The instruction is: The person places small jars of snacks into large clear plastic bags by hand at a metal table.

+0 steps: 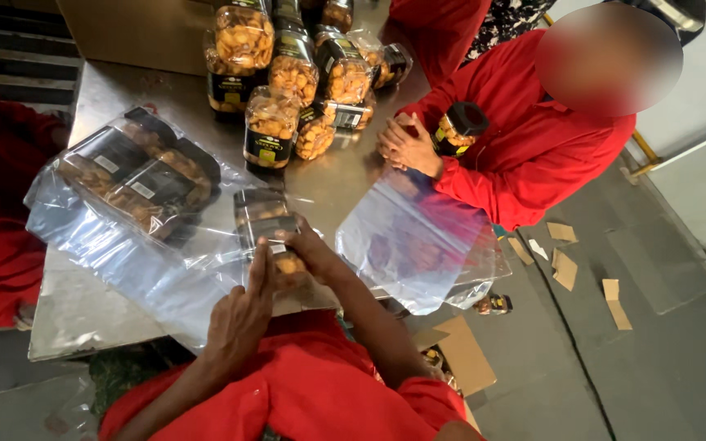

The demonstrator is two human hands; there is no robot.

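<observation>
Both hands meet at the near edge of the steel desk (83, 302), closed around a clear jar of snacks (270, 233) with a dark label. Left hand (243, 314) presses flat against the jar's near side, fingers stretched up along it; right hand (308, 249) curls over the jar's right side and grips it. The jar lies on a clear plastic bag (124, 261) that spreads toward the desk's left edge. Further into that bag, near the left edge, sits a bundle of packed jars (145, 175), dark labels up. At the far edge stands a cluster of loose jars (288, 73), stacked and leaning together. Across the right edge, a co-worker in a red sleeve (525, 155) holds a black-capped jar (458, 129), with the co-worker's hand (406, 147) resting on the desk beside a second clear bag (418, 241) that hangs over the right corner. Cardboard scraps (565, 265) lie on the floor (655, 359) beyond.
</observation>
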